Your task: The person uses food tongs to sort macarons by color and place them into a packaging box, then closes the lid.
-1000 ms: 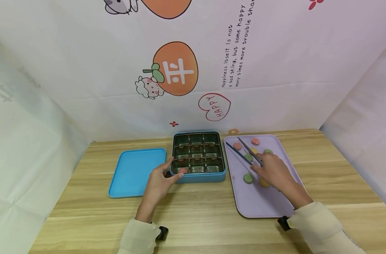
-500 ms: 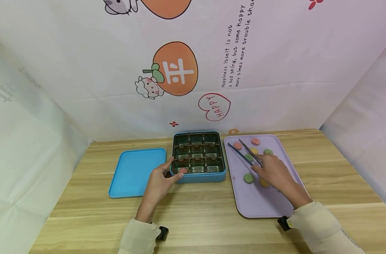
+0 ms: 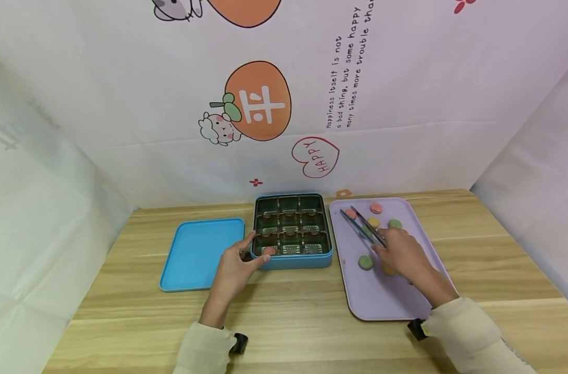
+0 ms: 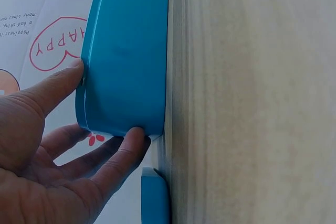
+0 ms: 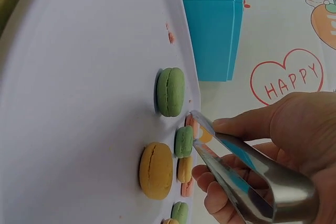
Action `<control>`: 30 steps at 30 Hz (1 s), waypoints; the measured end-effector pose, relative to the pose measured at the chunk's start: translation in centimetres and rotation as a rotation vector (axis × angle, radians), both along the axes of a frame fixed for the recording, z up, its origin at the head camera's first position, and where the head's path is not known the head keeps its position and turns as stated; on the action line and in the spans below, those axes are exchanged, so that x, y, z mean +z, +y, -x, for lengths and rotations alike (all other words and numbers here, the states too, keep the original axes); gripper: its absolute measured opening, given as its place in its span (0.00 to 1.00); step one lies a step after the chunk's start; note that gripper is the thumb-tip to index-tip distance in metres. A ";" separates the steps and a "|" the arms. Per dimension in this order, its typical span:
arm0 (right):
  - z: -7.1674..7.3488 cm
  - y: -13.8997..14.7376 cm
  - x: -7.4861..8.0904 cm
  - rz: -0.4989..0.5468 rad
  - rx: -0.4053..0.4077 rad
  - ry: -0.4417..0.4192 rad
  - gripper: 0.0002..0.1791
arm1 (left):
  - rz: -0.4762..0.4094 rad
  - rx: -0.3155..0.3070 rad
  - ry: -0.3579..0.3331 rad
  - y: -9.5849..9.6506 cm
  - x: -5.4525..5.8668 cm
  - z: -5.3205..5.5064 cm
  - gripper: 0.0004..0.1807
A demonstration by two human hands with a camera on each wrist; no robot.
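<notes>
My left hand (image 3: pixel 234 267) holds the front left corner of a blue box (image 3: pixel 295 261), thumb at the rim and fingers along the side. Inside, a clear divided insert has a pink macaron (image 3: pixel 269 251) in its front left compartment. My right hand (image 3: pixel 402 253) grips metal tongs (image 5: pixel 247 171) above a lilac tray (image 3: pixel 382 304). The tips of the tongs are spread on either side of a pink macaron (image 3: pixel 351 213) near the tray's back left. A green macaron (image 5: pixel 184 141) lies close under the tong arms. Whether the tips touch the pink one, I cannot tell.
A blue lid (image 3: pixel 201 254) lies left of the box. Also on the tray are a green macaron (image 3: pixel 365 262), a yellow macaron (image 5: pixel 156 170), another pink macaron (image 3: pixel 376 208) and several more. A white printed cloth (image 3: pixel 171 166) hangs behind the wooden table (image 3: pixel 284 332).
The tong tips have shifted slightly right and come closer together around the pink macaron, which has moved a little to the right. My left hand and the box have stayed still.
</notes>
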State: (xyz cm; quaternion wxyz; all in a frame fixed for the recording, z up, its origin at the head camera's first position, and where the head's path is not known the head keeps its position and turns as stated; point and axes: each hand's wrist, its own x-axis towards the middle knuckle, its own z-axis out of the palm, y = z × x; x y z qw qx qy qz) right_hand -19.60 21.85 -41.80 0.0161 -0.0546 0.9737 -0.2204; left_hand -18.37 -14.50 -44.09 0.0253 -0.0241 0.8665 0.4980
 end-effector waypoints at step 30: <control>-1.1 -0.7 1.4 0.013 0.009 0.083 0.10 | -0.020 -0.004 -0.005 0.0 0.0 0.0 0.40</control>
